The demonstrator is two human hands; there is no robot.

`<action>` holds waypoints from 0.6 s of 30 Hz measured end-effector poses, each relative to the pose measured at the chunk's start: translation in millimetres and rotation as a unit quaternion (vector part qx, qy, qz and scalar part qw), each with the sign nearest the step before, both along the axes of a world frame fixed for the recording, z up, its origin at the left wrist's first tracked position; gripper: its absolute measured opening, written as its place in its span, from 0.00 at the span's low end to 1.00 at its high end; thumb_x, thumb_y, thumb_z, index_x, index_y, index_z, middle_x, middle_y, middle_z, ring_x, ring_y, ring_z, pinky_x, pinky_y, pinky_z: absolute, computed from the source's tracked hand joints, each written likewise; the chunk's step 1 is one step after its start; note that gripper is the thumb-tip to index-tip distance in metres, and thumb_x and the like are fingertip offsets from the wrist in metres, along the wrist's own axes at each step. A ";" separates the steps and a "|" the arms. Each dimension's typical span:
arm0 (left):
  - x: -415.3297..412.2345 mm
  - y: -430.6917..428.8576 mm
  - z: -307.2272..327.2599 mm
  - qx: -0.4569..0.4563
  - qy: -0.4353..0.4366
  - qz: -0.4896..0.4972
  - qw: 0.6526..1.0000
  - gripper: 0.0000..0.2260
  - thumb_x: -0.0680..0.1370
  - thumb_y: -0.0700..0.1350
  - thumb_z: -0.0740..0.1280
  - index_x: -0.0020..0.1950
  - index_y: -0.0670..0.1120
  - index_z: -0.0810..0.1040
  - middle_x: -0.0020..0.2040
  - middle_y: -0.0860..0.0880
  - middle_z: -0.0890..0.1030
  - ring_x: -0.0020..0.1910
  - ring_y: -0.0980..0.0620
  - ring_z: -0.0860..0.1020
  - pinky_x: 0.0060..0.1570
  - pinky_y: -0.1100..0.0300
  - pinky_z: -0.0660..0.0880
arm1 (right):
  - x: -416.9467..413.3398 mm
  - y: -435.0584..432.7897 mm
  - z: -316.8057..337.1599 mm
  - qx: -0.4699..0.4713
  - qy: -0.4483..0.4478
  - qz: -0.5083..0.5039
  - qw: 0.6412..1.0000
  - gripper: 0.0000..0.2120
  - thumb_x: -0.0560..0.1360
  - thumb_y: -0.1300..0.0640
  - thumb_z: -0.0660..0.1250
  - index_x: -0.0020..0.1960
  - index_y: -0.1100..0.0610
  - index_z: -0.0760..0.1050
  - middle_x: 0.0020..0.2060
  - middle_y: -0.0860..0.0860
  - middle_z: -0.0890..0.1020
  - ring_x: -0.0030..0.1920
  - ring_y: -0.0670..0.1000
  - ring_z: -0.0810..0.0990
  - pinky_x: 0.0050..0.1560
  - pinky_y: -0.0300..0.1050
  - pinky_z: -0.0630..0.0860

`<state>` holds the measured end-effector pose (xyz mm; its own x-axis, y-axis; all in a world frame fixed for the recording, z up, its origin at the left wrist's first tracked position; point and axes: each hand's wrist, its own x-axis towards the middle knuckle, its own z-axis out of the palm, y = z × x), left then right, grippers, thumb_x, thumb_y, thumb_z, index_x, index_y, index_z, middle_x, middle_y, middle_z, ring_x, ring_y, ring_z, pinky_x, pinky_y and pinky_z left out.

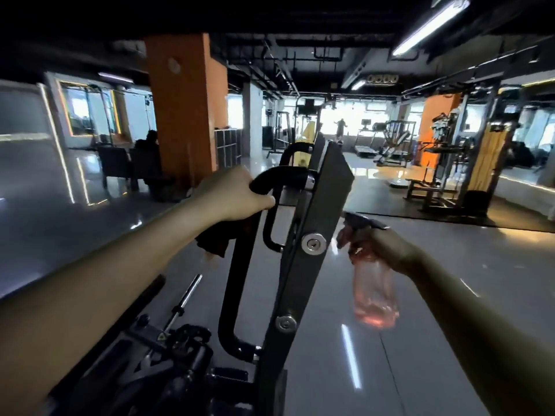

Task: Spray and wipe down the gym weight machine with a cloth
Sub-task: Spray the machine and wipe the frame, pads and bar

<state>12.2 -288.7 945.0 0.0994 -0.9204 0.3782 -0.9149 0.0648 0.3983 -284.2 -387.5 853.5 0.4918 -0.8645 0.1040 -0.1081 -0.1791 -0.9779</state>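
My left hand [237, 193] has its grip wrapped round the machine's foam handle [279, 178], cloth [214, 241] bunched beneath. Right hand [381, 250] clamps spray bottle [374, 292], nozzle facing the frame plate [312, 223]. I'd mist lightly, then drag cloth along the handle.

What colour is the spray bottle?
See-through pink, with a dark spray head. The head view shows the spray bottle in the right hand.

The left hand [237, 195] is stretched forward on a nearly straight bare arm, knuckles up, fingers curled tight in a closed grasp. The right hand [383, 249] reaches in from the lower right, wrist bent, fingers wrapped closed with the forefinger forward.
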 end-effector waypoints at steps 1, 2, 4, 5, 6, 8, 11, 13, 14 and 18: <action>-5.9 4.8 -1.3 -0.001 0.005 0.028 1.000 0.22 0.73 0.60 0.73 0.28 0.48 0.73 0.25 0.52 0.73 0.26 0.49 0.74 0.29 0.61 0.62 | -3.7 -12.1 -0.6 0.001 -0.001 0.012 1.000 0.21 0.73 0.68 0.63 0.62 0.52 0.77 0.46 0.62 0.82 0.35 0.57 0.78 0.33 0.45 0.75; -14.5 9.1 -2.8 -0.007 0.014 0.062 0.998 0.22 0.74 0.60 0.73 0.28 0.48 0.73 0.25 0.52 0.73 0.26 0.49 0.75 0.29 0.61 0.63 | -9.3 -22.3 -0.7 0.000 0.002 0.024 1.000 0.22 0.70 0.68 0.64 0.62 0.52 0.78 0.44 0.61 0.81 0.35 0.56 0.78 0.33 0.46 0.74; -37.4 21.7 -3.2 -0.007 0.039 0.132 0.990 0.20 0.74 0.59 0.72 0.30 0.47 0.75 0.27 0.50 0.76 0.28 0.49 0.77 0.30 0.60 0.65 | -19.8 -35.9 0.1 0.003 0.018 0.050 0.999 0.18 0.67 0.70 0.63 0.55 0.59 0.78 0.40 0.59 0.77 0.33 0.54 0.75 0.30 0.43 0.70; -45.4 26.5 -1.7 -0.006 0.042 0.163 0.986 0.18 0.74 0.59 0.72 0.33 0.47 0.78 0.30 0.49 0.78 0.31 0.48 0.78 0.31 0.59 0.67 | -22.9 -37.9 -0.1 0.006 0.019 0.052 0.998 0.17 0.67 0.71 0.63 0.55 0.63 0.76 0.39 0.59 0.76 0.32 0.53 0.73 0.28 0.41 0.68; -54.1 29.5 -0.4 -0.008 0.045 0.196 0.979 0.16 0.75 0.59 0.72 0.38 0.47 0.81 0.34 0.48 0.81 0.34 0.49 0.79 0.34 0.58 0.71 | -27.2 -39.9 1.3 0.003 0.023 0.052 0.998 0.16 0.69 0.70 0.62 0.56 0.65 0.75 0.39 0.60 0.76 0.32 0.54 0.72 0.28 0.41 0.68; -76.2 39.2 -3.9 -0.029 0.062 0.262 0.963 0.16 0.74 0.59 0.73 0.48 0.47 0.82 0.42 0.49 0.83 0.40 0.49 0.80 0.42 0.57 0.75 | -39.8 -41.3 2.9 -0.011 0.035 0.060 0.997 0.16 0.76 0.68 0.61 0.61 0.60 0.78 0.42 0.63 0.79 0.34 0.56 0.75 0.30 0.43 0.73; -109.5 52.9 -10.1 -0.128 0.077 0.332 0.931 0.17 0.76 0.57 0.73 0.55 0.49 0.73 0.45 0.54 0.76 0.45 0.49 0.76 0.41 0.57 0.70 | -51.9 -53.9 7.2 -0.006 0.009 0.057 0.998 0.22 0.76 0.68 0.60 0.57 0.43 0.78 0.42 0.60 0.80 0.38 0.59 0.74 0.34 0.46 0.74; -129.9 54.5 -12.4 -0.134 0.117 0.329 0.928 0.13 0.76 0.53 0.73 0.54 0.48 0.76 0.44 0.55 0.76 0.47 0.48 0.78 0.39 0.58 0.69 | -55.3 -65.7 6.0 0.000 -0.013 0.031 0.999 0.23 0.75 0.69 0.59 0.50 0.42 0.80 0.38 0.58 0.78 0.36 0.57 0.72 0.32 0.44 0.71; -140.8 51.0 -14.2 -0.096 0.156 0.306 0.934 0.11 0.76 0.52 0.73 0.53 0.47 0.79 0.44 0.55 0.78 0.49 0.49 0.79 0.39 0.60 0.69 | -58.3 -73.2 5.4 0.003 -0.019 0.025 0.999 0.21 0.75 0.69 0.59 0.48 0.45 0.81 0.36 0.57 0.77 0.35 0.56 0.72 0.31 0.42 0.70; -165.7 35.8 -25.2 0.072 0.185 0.226 0.954 0.24 0.66 0.70 0.73 0.55 0.58 0.84 0.47 0.57 0.85 0.50 0.55 0.82 0.55 0.56 0.77 | -61.7 -100.1 8.2 0.002 -0.017 0.008 1.000 0.15 0.77 0.67 0.61 0.51 0.52 0.82 0.35 0.56 0.78 0.33 0.55 0.75 0.32 0.45 0.75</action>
